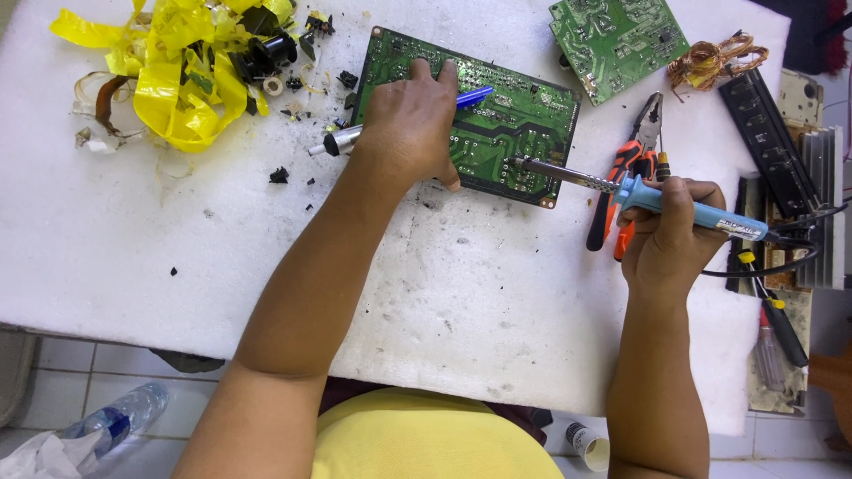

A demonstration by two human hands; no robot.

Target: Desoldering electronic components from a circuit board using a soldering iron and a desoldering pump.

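Observation:
A green circuit board (497,133) lies solder side up on the white foam pad (222,248). My left hand (410,120) rests on the board's left part and holds a blue and silver desoldering pump (475,96) lying across it. My right hand (670,235) grips the light blue handle of a soldering iron (639,193). The iron's metal tip touches the board near its lower right edge.
Orange-handled pliers (632,164) lie beside my right hand. A second green board (617,37) and a copper wire coil (714,58) sit at the back right. Yellow tape scraps (177,71) and black parts litter the back left. Heat sinks and screwdrivers (781,328) lie right.

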